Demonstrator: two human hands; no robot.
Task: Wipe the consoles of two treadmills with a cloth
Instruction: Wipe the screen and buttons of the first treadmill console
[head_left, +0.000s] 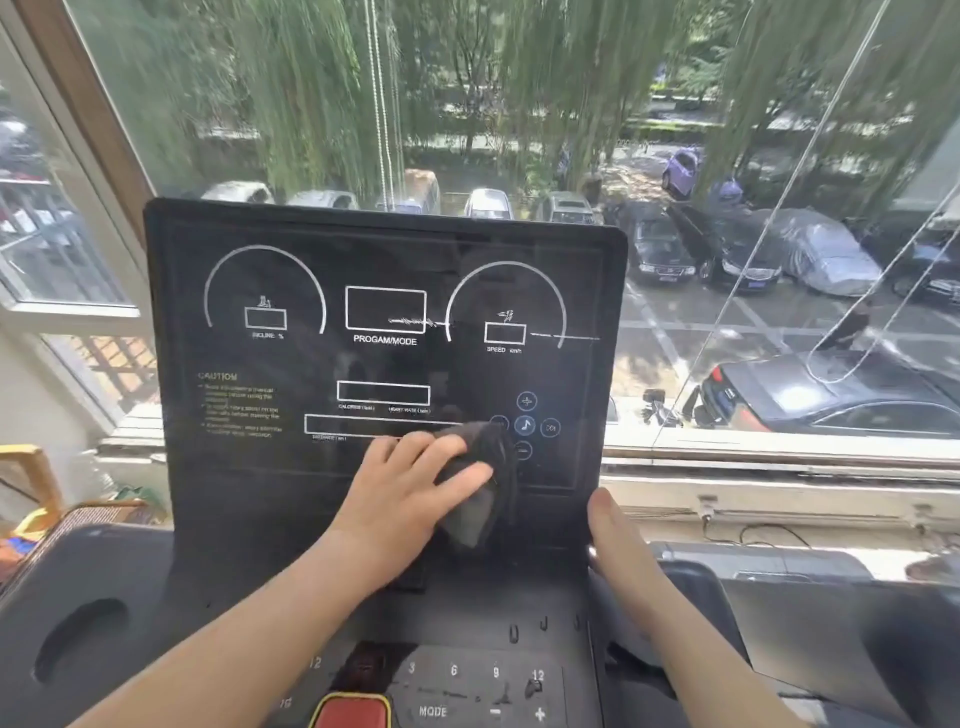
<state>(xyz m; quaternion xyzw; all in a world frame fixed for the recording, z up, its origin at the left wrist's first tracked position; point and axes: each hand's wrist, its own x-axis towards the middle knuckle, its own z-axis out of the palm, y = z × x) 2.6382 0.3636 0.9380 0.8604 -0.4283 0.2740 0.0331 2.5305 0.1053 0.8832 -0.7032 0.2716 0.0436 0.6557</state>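
Red button (353, 711) below; left hand (408, 486), fingers spread, presses dark cloth (475, 514) on treadmill console (363, 249); right hand (618, 535), fingers together, beside it.

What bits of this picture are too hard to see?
All in the head view:
Right hand fingers: hidden behind the console's edge.
Round button left of the music note: covered by the cloth.
Caution text: too blurred to read.
Red button: cut off by the bottom edge.

Bright window daylight, edge distortion
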